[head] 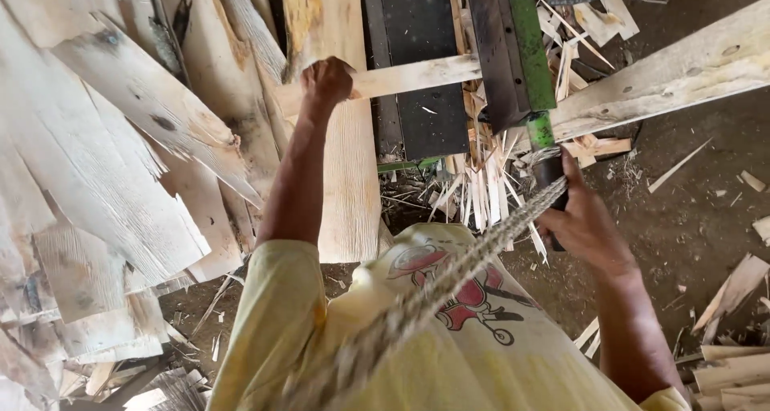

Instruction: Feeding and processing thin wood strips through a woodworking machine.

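Note:
My left hand [326,80] grips the near end of a narrow pale wood strip [417,75], which lies across a dark metal bed [421,66] and reaches under a long blade with a green edge [521,42]. My right hand [584,218] is closed on the black handle [550,174] at the low end of that green lever. A braided rope [473,255] hangs from near the handle toward my chest, blurred close to the camera. I wear a yellow shirt.
Stacked thin pale boards [120,162] fill the left side. A wide plank [345,138] lies under my left forearm. Split sticks [481,186] pile below the blade. A long board [674,74] slants at the right. Offcuts [734,291] litter the dirt floor.

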